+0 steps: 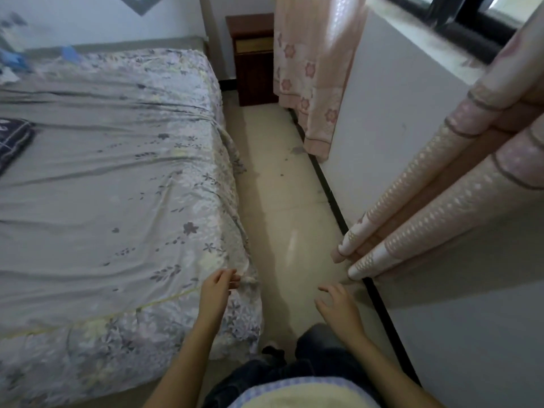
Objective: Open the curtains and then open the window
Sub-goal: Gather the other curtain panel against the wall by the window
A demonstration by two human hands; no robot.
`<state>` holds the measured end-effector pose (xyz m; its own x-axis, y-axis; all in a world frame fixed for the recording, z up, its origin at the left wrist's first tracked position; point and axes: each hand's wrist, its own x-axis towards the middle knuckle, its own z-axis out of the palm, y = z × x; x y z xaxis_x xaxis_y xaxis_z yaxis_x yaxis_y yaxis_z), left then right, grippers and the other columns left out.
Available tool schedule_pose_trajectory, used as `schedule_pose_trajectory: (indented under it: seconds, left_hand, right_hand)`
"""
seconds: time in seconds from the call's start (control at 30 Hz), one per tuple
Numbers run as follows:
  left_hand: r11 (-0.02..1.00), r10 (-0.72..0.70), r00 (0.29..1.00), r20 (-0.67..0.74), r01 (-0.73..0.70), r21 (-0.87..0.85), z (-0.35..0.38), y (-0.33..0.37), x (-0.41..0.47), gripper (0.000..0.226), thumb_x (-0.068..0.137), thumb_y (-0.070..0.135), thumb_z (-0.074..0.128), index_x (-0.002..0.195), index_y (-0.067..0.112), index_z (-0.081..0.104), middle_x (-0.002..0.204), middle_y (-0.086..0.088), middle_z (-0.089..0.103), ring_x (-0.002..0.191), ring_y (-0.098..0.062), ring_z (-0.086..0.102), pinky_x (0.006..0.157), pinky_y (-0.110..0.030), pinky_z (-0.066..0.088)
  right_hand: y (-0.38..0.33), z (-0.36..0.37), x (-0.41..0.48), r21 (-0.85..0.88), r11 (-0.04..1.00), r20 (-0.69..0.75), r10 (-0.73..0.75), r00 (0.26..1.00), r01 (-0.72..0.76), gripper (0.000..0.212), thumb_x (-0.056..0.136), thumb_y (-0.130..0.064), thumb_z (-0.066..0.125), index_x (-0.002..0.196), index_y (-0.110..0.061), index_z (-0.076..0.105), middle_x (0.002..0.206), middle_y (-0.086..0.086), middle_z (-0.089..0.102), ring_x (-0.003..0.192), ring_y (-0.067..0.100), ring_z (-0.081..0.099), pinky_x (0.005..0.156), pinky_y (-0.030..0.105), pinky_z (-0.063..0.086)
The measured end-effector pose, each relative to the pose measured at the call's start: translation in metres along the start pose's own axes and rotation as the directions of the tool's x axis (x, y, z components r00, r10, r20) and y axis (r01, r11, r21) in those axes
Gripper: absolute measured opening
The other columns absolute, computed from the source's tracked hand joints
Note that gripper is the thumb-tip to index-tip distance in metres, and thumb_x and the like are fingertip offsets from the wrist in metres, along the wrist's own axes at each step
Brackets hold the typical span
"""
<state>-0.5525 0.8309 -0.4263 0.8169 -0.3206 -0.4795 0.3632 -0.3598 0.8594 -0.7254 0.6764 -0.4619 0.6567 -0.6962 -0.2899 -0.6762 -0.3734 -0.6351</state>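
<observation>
A pink flowered curtain panel (306, 72) hangs at the far end of the wall, and a second pink panel (435, 184) hangs bunched in folds close on my right. Between them the white wall below the sill is bare. A dark window frame (471, 22) shows at the top right above a grey sill (418, 36). My left hand (219, 285) is low beside the bed's corner, fingers loosely apart, holding nothing. My right hand (338, 304) is spread open above the floor, just below the near curtain's hem, apart from it.
A bed (103, 172) with a grey flowered sheet fills the left. A narrow strip of cream tiled floor (282, 201) runs between bed and wall. A dark wooden bedside cabinet (253, 57) stands at the far end of that strip.
</observation>
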Motion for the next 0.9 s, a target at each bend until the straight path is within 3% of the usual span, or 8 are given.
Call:
schedule_pose_trajectory:
  seconds: [0.1, 0.3, 0.4, 0.47, 0.57, 0.7, 0.83, 0.9]
  left_hand:
    - [0.998, -0.056, 0.998, 0.003, 0.056, -0.005, 0.009, -0.001, 0.017, 0.027, 0.094, 0.015, 0.041, 0.076, 0.014, 0.061, 0.079, -0.009, 0.063, 0.074, -0.023, 0.058, 0.067, -0.030, 0.045]
    - [0.959, -0.284, 0.957, -0.063, 0.282, -0.034, 0.041, -0.019, 0.054, 0.024, 0.094, 0.012, 0.043, 0.089, -0.003, 0.061, 0.083, -0.018, 0.063, 0.072, -0.030, 0.057, 0.067, -0.034, 0.045]
    - [0.946, -0.323, 0.944, -0.065, 0.321, -0.042, 0.077, 0.002, 0.084, 0.025, 0.093, 0.007, 0.042, 0.076, -0.001, 0.059, 0.069, -0.014, 0.057, 0.061, -0.024, 0.050, 0.057, -0.030, 0.040]
    - [0.961, -0.277, 0.961, -0.004, 0.277, -0.019, 0.108, 0.032, 0.109, 0.030, 0.093, 0.004, 0.040, 0.065, 0.007, 0.051, 0.064, -0.010, 0.051, 0.058, -0.019, 0.044, 0.050, -0.023, 0.038]
    - [0.990, -0.113, 0.992, 0.064, 0.107, 0.092, 0.150, 0.080, 0.150, 0.027, 0.093, 0.006, 0.043, 0.069, 0.009, 0.056, 0.069, -0.006, 0.056, 0.063, -0.018, 0.050, 0.047, -0.009, 0.041]
    - [0.992, 0.015, 0.995, 0.096, -0.027, 0.123, 0.169, 0.124, 0.177, 0.030, 0.091, 0.006, 0.047, 0.067, 0.020, 0.058, 0.070, -0.001, 0.059, 0.068, -0.014, 0.054, 0.069, -0.026, 0.044]
    - [0.985, -0.063, 0.998, -0.021, 0.066, 0.162, 0.143, 0.120, 0.199, 0.030, 0.092, 0.004, 0.046, 0.067, 0.017, 0.056, 0.069, -0.001, 0.057, 0.068, -0.013, 0.055, 0.061, -0.015, 0.043]
    - [0.977, -0.135, 0.980, -0.143, 0.156, 0.146, 0.123, 0.116, 0.221, 0.028, 0.091, 0.005, 0.046, 0.067, 0.013, 0.056, 0.071, -0.009, 0.059, 0.073, -0.025, 0.057, 0.067, -0.027, 0.046]
  right_hand:
    - [0.004, 0.004, 0.013, -0.055, 0.999, 0.100, 0.004, 0.995, 0.002, 0.029, 0.088, -0.020, 0.055, 0.115, -0.011, 0.055, 0.119, 0.011, 0.054, 0.114, 0.025, 0.047, 0.093, 0.030, 0.038]
    - [0.012, -0.016, 0.084, -0.094, 0.995, 0.194, -0.010, 0.981, 0.028, 0.030, 0.089, -0.025, 0.053, 0.117, -0.016, 0.053, 0.113, 0.002, 0.053, 0.114, 0.022, 0.047, 0.084, 0.023, 0.036]
    - [0.013, -0.039, 0.143, -0.044, 0.999, 0.174, -0.024, 0.984, 0.032, 0.034, 0.088, -0.019, 0.054, 0.121, -0.015, 0.050, 0.123, 0.007, 0.052, 0.114, 0.021, 0.047, 0.091, 0.026, 0.039]
    - [0.008, -0.060, 0.183, 0.034, 0.999, 0.102, -0.008, 0.995, 0.005, 0.038, 0.086, -0.016, 0.056, 0.123, -0.013, 0.048, 0.125, 0.009, 0.051, 0.108, 0.019, 0.049, 0.093, 0.032, 0.042]
    - [-0.003, -0.084, 0.234, 0.169, 0.984, 0.003, 0.047, 0.999, -0.047, 0.040, 0.086, -0.013, 0.056, 0.125, -0.012, 0.047, 0.123, 0.011, 0.051, 0.094, 0.018, 0.050, 0.084, 0.033, 0.046]
    - [-0.012, -0.085, 0.282, 0.142, 0.989, 0.047, 0.046, 0.998, -0.053, 0.038, 0.087, -0.018, 0.054, 0.124, -0.011, 0.047, 0.121, 0.012, 0.054, 0.104, 0.020, 0.050, 0.088, 0.032, 0.044]
    - [-0.033, -0.064, 0.330, 0.062, 0.997, 0.164, -0.044, 0.986, 0.034, 0.033, 0.089, -0.023, 0.053, 0.120, -0.012, 0.052, 0.124, 0.009, 0.055, 0.116, 0.020, 0.046, 0.097, 0.030, 0.038]
    - [-0.052, -0.056, 0.359, 0.019, 0.997, 0.222, -0.078, 0.972, 0.076, 0.033, 0.090, -0.025, 0.052, 0.120, -0.011, 0.052, 0.125, 0.009, 0.054, 0.118, 0.021, 0.045, 0.098, 0.030, 0.037]
